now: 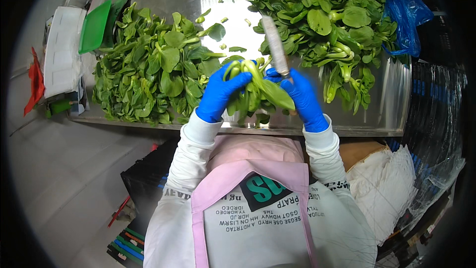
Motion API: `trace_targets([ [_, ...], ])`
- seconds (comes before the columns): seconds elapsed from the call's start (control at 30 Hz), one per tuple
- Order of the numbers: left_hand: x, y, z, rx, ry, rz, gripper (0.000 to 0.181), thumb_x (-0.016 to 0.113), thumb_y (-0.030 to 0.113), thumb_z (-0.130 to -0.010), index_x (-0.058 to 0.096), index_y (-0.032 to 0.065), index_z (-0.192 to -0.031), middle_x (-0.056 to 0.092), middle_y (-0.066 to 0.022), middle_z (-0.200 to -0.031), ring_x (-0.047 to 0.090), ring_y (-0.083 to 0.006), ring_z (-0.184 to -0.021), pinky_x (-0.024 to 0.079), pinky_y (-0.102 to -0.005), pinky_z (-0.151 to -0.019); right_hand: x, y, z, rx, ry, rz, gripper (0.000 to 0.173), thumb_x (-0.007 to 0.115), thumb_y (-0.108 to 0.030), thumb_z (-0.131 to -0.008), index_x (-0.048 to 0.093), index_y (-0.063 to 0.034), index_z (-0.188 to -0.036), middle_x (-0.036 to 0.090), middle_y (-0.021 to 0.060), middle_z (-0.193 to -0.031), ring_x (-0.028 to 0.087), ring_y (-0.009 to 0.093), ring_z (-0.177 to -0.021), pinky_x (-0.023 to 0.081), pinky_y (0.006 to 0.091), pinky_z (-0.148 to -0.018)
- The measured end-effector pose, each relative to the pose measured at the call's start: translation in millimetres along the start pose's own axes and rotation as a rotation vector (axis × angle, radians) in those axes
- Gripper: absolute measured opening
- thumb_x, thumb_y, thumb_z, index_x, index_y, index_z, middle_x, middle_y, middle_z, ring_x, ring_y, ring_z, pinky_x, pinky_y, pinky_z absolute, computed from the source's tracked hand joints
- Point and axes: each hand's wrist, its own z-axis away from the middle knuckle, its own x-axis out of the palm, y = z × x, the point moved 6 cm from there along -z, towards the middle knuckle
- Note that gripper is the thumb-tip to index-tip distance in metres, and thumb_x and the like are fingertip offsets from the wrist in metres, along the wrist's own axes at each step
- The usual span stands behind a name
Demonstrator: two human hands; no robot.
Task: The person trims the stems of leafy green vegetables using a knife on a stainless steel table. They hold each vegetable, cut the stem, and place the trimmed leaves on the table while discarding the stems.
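My left hand [222, 91], in a blue glove, grips a leafy green plant [273, 95] near its pale stem end, with the leaves hanging down. In my blue-gloved right hand [303, 96] is a knife [274, 44], its wide blade pointing up and away from me. Both hands are close together above the front edge of the steel table [372, 119]. A heap of leafy greens [148, 70] lies left of my left hand. Another large pile of leafy greens [316, 18] spreads at the upper right. Cut stem pieces [248, 22] are scattered beyond my hands.
A green plastic tray [95, 26] and a white foam box [64, 50] stand at the left. A blue plastic bag [407, 18] lies beside the right pile. Black crates [148, 178] are below the table at left, and a white sack [385, 190] is at lower right.
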Motion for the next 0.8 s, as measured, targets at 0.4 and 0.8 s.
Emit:
trace_targets([
  [0.4, 30.1, -12.9, 8.6, 0.178, 0.208, -0.243, 0.038, 0.073, 0.008, -0.075, 0.058, 0.0003, -0.109, 0.061, -0.0073, -0.1, 0.058, -0.0126, -0.088, 0.048, -0.0247, -0.076, 4.8, 4.7, 23.1, -0.166, 0.222, 0.534, 0.039, 0.071, -0.017, -0.078, 0.056, -0.0015, -0.11, 0.065, 0.0034, -0.092, 0.059, 0.011, -0.078, 0.048, 0.0259, -0.066],
  [0.8, 18.1, -30.3, 11.2, -0.25, 0.029, 0.497, 0.037, 0.055, 0.018, -0.087, 0.054, -0.0003, -0.12, 0.062, -0.0094, -0.107, 0.06, -0.0176, -0.095, 0.047, -0.0293, -0.086, -16.1, 4.4, 14.2, 0.162, 0.223, -0.029, 0.033, 0.067, -0.019, -0.083, 0.057, -0.0019, -0.109, 0.062, 0.0001, -0.085, 0.051, 0.003, -0.065, 0.037, 0.0165, -0.049],
])
